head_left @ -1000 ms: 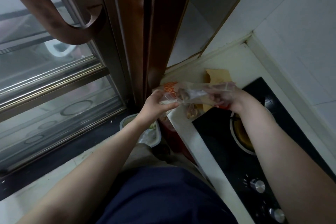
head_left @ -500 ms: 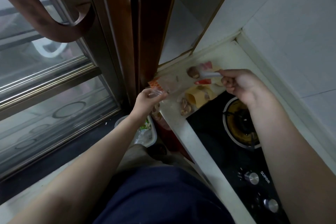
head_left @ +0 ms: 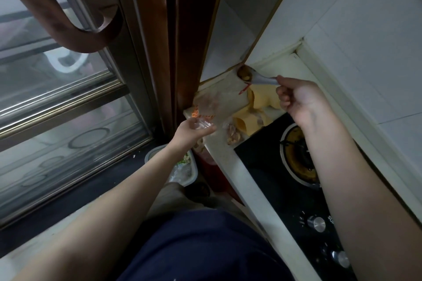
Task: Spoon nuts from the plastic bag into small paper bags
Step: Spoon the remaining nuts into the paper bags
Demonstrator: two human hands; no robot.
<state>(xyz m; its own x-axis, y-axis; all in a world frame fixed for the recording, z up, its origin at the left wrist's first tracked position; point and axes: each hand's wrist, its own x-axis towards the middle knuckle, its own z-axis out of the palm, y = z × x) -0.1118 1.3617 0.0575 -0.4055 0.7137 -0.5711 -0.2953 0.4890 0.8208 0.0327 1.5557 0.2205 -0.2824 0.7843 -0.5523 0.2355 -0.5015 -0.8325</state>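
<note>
On the pale counter (head_left: 230,166) beside the black stove (head_left: 274,189), the left hand (head_left: 189,132) pinches the edge of the clear plastic bag (head_left: 212,107), which lies near the counter corner, and the small paper bags (head_left: 253,118) lie open just to its right. The right hand (head_left: 299,98), fingers curled around the handle, holds the spoon (head_left: 255,77) loaded with nuts (head_left: 243,74) above the far end of the counter, so the step in hand seems to be carrying one scoop across. The next move probably calls for a level spoon lowered to a paper bag's mouth, then a slow tilt.
</note>
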